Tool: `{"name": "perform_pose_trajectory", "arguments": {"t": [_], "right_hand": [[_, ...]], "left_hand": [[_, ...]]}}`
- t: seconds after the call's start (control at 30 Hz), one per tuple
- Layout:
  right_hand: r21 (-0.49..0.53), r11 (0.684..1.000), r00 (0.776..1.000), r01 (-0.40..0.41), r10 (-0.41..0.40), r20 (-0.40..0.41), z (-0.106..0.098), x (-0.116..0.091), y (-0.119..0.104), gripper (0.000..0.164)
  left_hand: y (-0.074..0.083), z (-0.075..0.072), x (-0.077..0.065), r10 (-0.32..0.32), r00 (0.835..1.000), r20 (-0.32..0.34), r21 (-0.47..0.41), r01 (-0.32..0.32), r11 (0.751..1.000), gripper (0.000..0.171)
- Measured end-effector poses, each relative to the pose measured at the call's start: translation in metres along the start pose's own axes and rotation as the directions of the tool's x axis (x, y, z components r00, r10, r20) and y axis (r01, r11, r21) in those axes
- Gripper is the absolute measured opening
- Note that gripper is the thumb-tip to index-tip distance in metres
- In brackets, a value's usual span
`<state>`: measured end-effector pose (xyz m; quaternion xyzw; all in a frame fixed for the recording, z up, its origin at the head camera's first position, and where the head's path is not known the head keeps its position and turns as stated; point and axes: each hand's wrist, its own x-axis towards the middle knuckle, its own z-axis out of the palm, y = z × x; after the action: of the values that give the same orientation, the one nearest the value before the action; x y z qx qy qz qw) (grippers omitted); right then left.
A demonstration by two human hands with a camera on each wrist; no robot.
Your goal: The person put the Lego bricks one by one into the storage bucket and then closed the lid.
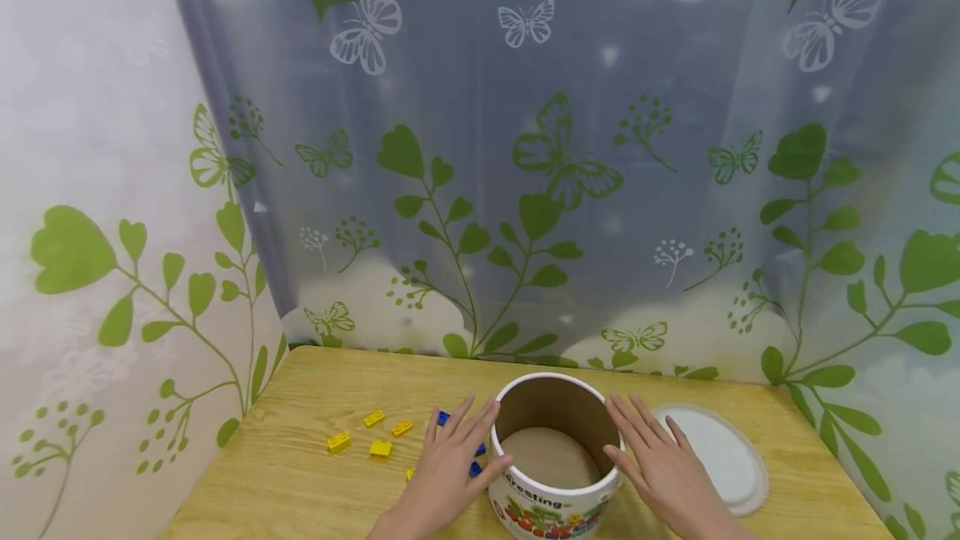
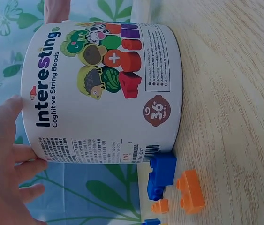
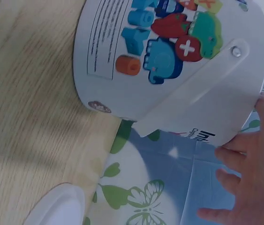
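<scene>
A white round cardboard tub (image 1: 551, 500) with a printed picture label stands uncovered on the table, its brown inner floor showing in the head view. At the left of its rim is my left hand (image 1: 453, 461), fingers mostly straight and spread, with thumb and fingertips touching the tub's upper edge. My right hand (image 1: 667, 469) rests its fingertips against the opposite side in the same way. The right wrist view shows the white strap handle (image 3: 192, 91) hanging along the tub's side. Blue toy bricks (image 2: 164, 169) lie near the tub's base, partly behind my left hand in the head view.
A white round lid (image 1: 716, 457) lies on the wooden table (image 1: 300, 394) to the right, partly behind my right hand. Several yellow bricks (image 1: 380, 448) are scattered to the left. A patterned curtain (image 1: 480, 190) hangs behind the table and along its sides.
</scene>
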<state>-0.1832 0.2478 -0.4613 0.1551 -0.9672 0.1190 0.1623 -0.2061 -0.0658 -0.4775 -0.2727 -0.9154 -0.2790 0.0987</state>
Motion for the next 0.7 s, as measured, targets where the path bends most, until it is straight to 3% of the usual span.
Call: {"name": "perform_pose_trajectory", "arguments": {"t": [0.2,0.4,0.53,0.7], "right_hand": [[0.013,1.0,1.0,0.011,-0.011,0.023,0.0,0.001,0.002,0.06],[0.002,1.0,1.0,0.026,-0.026,0.009,-0.002,0.002,0.002,0.06],[0.008,0.999,0.999,0.031,-0.031,0.013,-0.001,0.003,0.003,0.06],[0.017,1.0,1.0,0.023,-0.024,0.019,-0.001,0.001,0.003,0.06]], "left_hand": [[-0.002,0.0,0.0,0.009,1.0,-0.003,-0.008,-0.009,1.0,0.068],[-0.018,-0.003,0.005,0.029,0.997,-0.073,-0.043,-0.032,0.999,0.059],[-0.035,-0.015,0.006,-0.043,0.99,-0.134,-0.161,0.021,0.987,0.053],[-0.062,-0.036,0.005,-0.166,0.965,-0.202,-0.314,0.097,0.944,0.046]]}}
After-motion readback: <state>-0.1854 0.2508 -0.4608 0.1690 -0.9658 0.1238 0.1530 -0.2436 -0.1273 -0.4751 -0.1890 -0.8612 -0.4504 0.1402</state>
